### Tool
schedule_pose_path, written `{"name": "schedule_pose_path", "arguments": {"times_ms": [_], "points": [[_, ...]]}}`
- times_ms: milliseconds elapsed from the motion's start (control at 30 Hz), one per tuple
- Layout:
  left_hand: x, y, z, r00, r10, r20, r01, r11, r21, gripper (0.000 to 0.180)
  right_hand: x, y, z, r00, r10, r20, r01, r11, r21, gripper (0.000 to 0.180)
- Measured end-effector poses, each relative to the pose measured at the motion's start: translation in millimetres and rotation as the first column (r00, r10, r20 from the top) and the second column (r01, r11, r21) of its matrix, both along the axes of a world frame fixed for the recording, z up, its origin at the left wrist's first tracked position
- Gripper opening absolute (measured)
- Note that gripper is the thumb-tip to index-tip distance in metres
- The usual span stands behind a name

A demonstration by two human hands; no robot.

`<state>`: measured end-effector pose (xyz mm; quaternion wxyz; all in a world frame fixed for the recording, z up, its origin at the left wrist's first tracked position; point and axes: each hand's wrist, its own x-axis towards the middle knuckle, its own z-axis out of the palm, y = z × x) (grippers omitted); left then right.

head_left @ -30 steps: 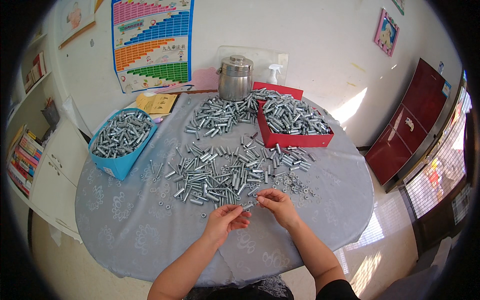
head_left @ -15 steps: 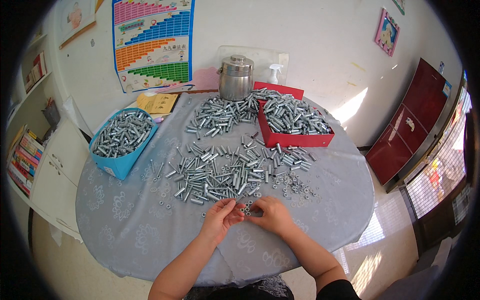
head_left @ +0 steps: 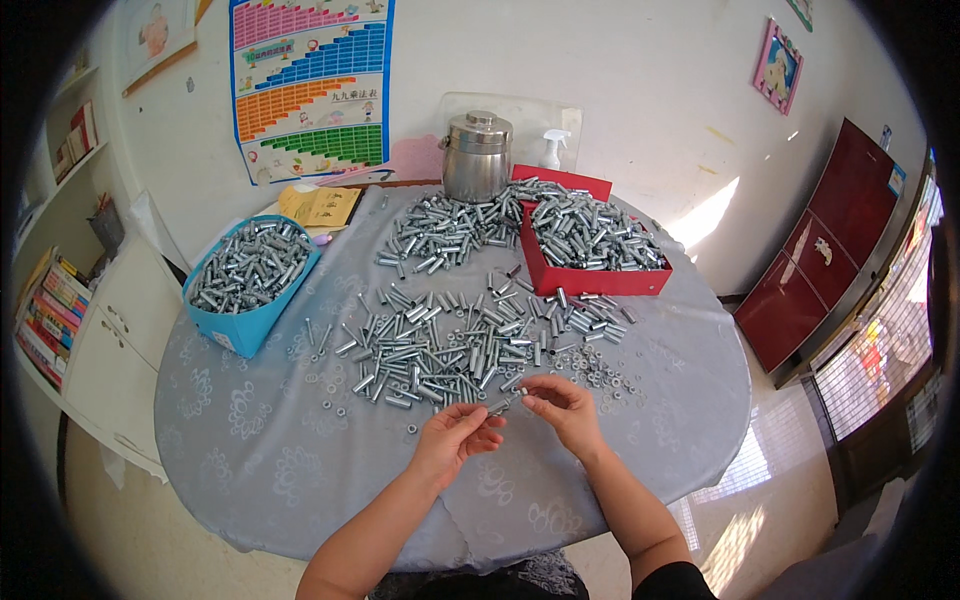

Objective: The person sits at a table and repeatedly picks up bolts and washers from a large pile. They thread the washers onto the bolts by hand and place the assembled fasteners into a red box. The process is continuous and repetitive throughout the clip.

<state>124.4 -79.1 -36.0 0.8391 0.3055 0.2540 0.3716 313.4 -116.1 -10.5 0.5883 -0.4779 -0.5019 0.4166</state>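
Observation:
Pinched between thumb and fingertips of my left hand (head_left: 450, 440) is a small silver bolt (head_left: 499, 407), pointing up toward the right. My right hand (head_left: 566, 412) is closed at the fingertips on a small metal piece that looks like a nut (head_left: 522, 392), close to the bolt's end. Both hands are just above the cloth, at the near edge of a spread of loose bolts and metal sleeves (head_left: 440, 360). Small nuts and washers (head_left: 600, 372) lie scattered to the right of that spread.
A blue bin (head_left: 240, 325) full of bolt assemblies stands at left. At the back right is a red box (head_left: 600, 284), heaped with more, beside a far pile (head_left: 450, 235). Behind them are a steel pot (head_left: 477, 165) and a spray bottle (head_left: 553, 150). Grey cloth (head_left: 300, 480) covers the round table.
My right hand has lifted from the nuts on the cloth and moved up and right, a small piece in its fingertips. The left hand has shifted slightly, its bolt now showing.

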Motion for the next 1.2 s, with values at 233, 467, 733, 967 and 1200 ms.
{"name": "schedule_pose_path", "arguments": {"times_ms": [233, 467, 733, 967, 1200], "points": [[0, -3, 8, 0.997, 0.023, -0.08, -0.021, 1.0, 0.019, 0.014, 1, -2, 4, 0.957, 0.009, 0.291, -0.046, 0.992, 0.12, 0.023], [-2, -1, 12, 0.979, 0.065, -0.192, -0.048, 0.994, 0.094, 0.017, 0, -5, 6, 0.903, -0.052, 0.426, -0.027, 0.984, 0.177, 0.022], [-1, -2, 16, 0.975, 0.053, -0.218, -0.02, 0.988, 0.153, 0.016, 4, -4, 4, 0.893, -0.005, 0.45, -0.063, 0.989, 0.136, 0.015], [-2, -9, 21, 0.976, 0.067, -0.206, -0.03, 0.984, 0.174, 0.015, -6, -4, -4, 0.96, 0.03, 0.277, -0.001, 0.995, -0.102, 0.03], [0, -3, 14, 0.989, 0.114, -0.099, -0.104, 0.99, 0.096, 0.018, 3, -3, -10, 0.977, 0.139, 0.16, -0.122, 0.986, -0.112, 0.026]]}}
